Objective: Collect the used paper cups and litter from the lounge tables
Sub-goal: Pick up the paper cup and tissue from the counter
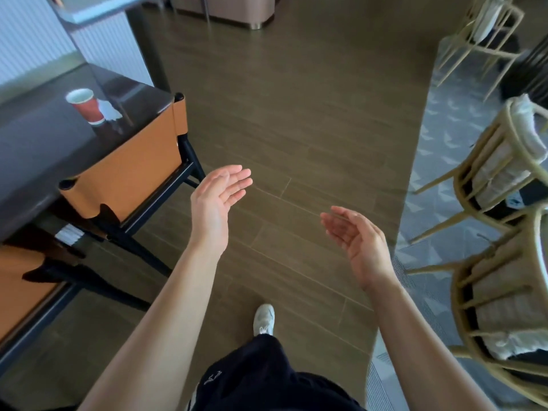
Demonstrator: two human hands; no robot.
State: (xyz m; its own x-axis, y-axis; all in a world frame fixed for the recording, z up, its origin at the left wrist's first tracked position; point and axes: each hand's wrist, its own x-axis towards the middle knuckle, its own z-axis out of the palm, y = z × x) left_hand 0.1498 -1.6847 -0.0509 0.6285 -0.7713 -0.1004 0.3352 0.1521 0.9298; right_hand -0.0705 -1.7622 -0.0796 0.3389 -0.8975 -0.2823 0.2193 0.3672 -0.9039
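Observation:
A red paper cup [86,106] with a white rim stands upright on the dark table [35,149] at the left. A crumpled white tissue [109,111] lies right beside it. My left hand [218,200] hovers over the wooden floor, palm facing right, fingers straight, holding nothing. My right hand [354,240] hangs lower and to the right, palm facing left, fingers relaxed and empty. Both hands are well to the right of the table and away from the cup.
Two orange-backed chairs with black frames [124,170] [20,289] are pushed against the table's near side. Pale woven chairs [504,161] stand on a patterned rug [439,143] at the right. A wooden floor aisle [296,114] runs ahead between them. My shoe [264,318] is below.

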